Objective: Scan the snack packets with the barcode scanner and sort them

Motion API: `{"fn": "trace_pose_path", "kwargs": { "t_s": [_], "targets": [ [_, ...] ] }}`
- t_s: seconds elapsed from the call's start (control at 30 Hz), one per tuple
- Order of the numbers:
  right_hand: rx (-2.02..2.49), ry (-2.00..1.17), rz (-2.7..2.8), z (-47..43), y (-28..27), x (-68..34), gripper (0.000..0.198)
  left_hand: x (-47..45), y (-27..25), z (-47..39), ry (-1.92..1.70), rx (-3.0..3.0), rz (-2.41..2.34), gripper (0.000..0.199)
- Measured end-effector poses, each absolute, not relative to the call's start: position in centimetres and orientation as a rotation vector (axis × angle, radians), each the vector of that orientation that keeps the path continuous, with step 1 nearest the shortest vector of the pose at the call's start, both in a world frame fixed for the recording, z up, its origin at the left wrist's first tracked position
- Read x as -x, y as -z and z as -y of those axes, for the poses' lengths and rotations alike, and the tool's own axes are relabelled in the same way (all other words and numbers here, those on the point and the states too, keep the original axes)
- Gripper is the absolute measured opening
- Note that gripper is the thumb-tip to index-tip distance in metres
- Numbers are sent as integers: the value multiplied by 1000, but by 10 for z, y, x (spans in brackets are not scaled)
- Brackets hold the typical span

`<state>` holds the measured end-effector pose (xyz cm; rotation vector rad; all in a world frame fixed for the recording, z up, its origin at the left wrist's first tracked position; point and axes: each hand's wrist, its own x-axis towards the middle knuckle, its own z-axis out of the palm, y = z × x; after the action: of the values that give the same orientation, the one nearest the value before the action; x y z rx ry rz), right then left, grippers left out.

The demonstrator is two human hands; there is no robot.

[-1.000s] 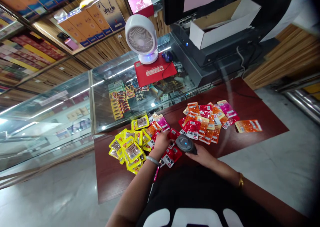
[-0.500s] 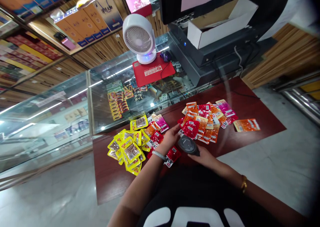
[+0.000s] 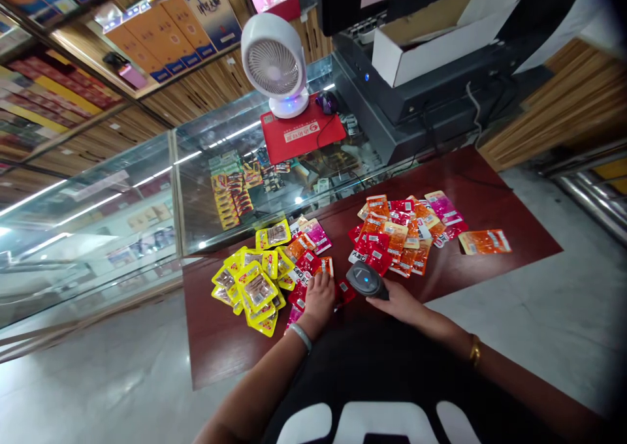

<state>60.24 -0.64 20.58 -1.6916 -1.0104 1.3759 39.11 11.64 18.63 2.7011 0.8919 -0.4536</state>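
Note:
My right hand [image 3: 402, 301] is wrapped round a dark grey barcode scanner [image 3: 363, 278], its head pointing left over the table. My left hand [image 3: 321, 298] lies palm down on the left heap of red snack packets [image 3: 304, 263], fingers spread and touching them; part of that heap is hidden beneath it. Left of it sits a pile of yellow snack packets [image 3: 255, 287] with clear windows. Beyond the scanner lies another pile of red and orange snack packets [image 3: 398, 236]. One orange packet [image 3: 484, 241] lies apart at the right.
The dark red tabletop [image 3: 215, 359] meets a glass display counter [image 3: 196, 202]. On the counter stand a white fan [image 3: 274, 65], a red mat [image 3: 304, 137] and a mouse [image 3: 326, 102]. An open white box [image 3: 416, 64] rests on dark equipment at the back right.
My left hand has moved from the right pile back to the left heap of red packets. The scanner stays in my right hand, and a blue light now shows on it.

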Motion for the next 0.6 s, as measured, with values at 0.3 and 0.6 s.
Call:
{"fn": "trace_pose_path", "kwargs": {
  "t_s": [0.3, 0.6],
  "targets": [
    [1645, -1400, 1034, 8, -205, -603, 47, -422, -181, -147, 221, -1844, -1363, 42],
    [1654, -1356, 1018, 10, -205, -601, 45, -426, -177, -146, 173, -1871, -1304, 42]
  ]
}}
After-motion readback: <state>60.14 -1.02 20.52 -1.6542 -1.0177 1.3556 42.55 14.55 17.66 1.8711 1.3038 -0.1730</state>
